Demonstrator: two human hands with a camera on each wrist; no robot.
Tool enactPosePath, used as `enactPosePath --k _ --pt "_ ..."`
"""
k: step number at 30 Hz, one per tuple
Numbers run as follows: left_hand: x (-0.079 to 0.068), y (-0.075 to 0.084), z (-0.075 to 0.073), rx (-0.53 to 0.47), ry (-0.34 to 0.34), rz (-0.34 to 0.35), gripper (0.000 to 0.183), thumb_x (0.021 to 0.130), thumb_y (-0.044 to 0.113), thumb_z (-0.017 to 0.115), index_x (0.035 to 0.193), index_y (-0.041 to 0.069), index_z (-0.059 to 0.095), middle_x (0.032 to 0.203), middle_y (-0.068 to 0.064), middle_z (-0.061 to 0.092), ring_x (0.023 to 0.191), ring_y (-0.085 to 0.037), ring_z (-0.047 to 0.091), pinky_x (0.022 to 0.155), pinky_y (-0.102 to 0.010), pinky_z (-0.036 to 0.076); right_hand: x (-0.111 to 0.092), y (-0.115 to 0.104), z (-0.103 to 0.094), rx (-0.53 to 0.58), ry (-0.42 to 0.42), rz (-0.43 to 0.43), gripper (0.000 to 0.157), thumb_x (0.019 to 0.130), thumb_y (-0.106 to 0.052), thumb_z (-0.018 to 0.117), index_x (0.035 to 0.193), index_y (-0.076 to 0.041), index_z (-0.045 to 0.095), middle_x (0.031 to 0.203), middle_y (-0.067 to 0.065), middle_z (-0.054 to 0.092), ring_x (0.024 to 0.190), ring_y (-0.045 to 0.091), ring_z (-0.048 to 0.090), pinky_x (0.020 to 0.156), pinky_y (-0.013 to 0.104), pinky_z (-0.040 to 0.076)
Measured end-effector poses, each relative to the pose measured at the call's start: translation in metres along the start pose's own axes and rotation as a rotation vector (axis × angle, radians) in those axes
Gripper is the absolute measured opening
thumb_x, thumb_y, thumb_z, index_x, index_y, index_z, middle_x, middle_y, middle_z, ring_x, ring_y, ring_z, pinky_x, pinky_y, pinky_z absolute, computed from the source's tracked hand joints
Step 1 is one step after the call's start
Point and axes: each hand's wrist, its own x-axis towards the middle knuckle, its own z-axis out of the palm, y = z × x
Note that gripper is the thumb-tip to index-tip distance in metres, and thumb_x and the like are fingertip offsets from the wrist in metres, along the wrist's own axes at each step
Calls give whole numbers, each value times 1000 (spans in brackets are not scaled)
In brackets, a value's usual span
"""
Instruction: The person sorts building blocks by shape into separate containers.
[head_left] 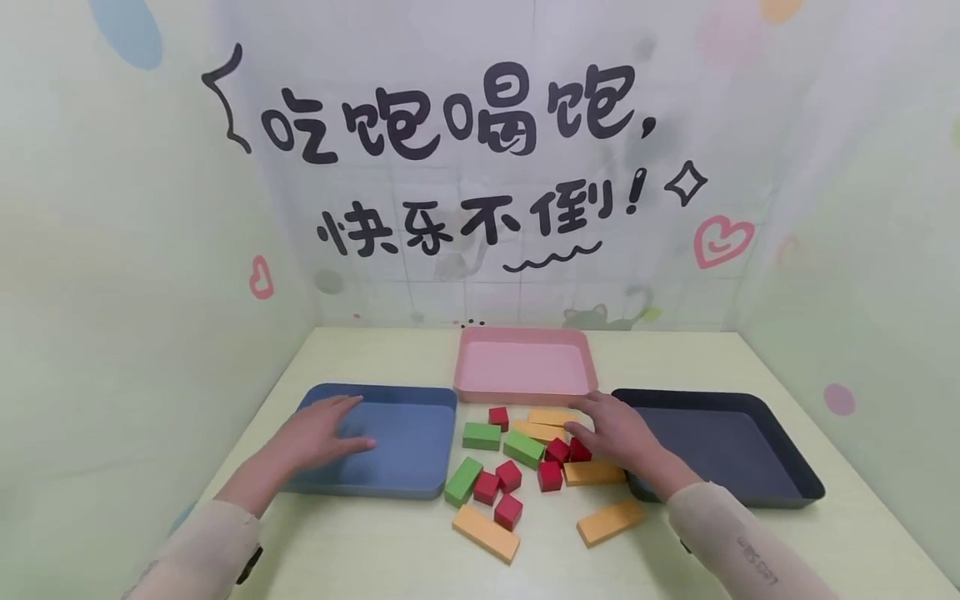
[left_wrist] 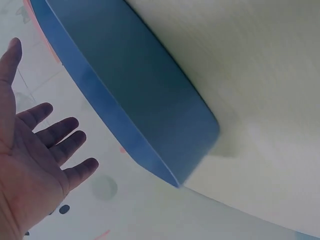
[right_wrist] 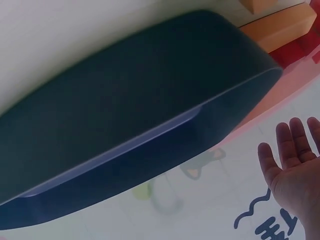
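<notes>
Above the left part of the blue tray (head_left: 405, 486) hovers my left hand (head_left: 318, 435), its fingers spread and holding nothing. In the left wrist view the same hand (left_wrist: 37, 165) shows an empty palm beside the tray. My right hand (head_left: 618, 429) is held over the blocks near the dark tray's (head_left: 813, 492) left edge. Its fingers are extended and hold nothing; the right wrist view shows the bare palm (right_wrist: 297, 185). Between the trays lie several red cubes (head_left: 508, 512), several yellow-orange planks (head_left: 486, 533) and three green blocks (head_left: 482, 436). The right hand partly hides some of them.
A pink tray (head_left: 525, 394) stands at the back, behind the blocks. All three trays sit on a pale table (head_left: 360, 550). Fabric-like walls with printed writing (head_left: 495, 117) enclose the table at the back and both sides.
</notes>
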Motion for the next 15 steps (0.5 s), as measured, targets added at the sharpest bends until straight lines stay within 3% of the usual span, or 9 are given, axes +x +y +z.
enactPosePath --k 7,15 --pt "-27 -23 -6 -43 37 -36 99 82 63 69 142 -11 44 141 -31 47 130 -52 42 102 -64 37 8 -20 5 12 -41 -78 40 94 -32 67 127 -9 66 125 13 62 111 31 61 93 49 52" --pt "-47 -48 -7 -129 78 -62 96 82 49 77 140 -16 39 139 -38 44 128 -55 40 101 -65 36 14 -43 11 54 -74 -186 38 94 -28 68 126 -8 67 124 10 65 114 30 61 95 47 51"
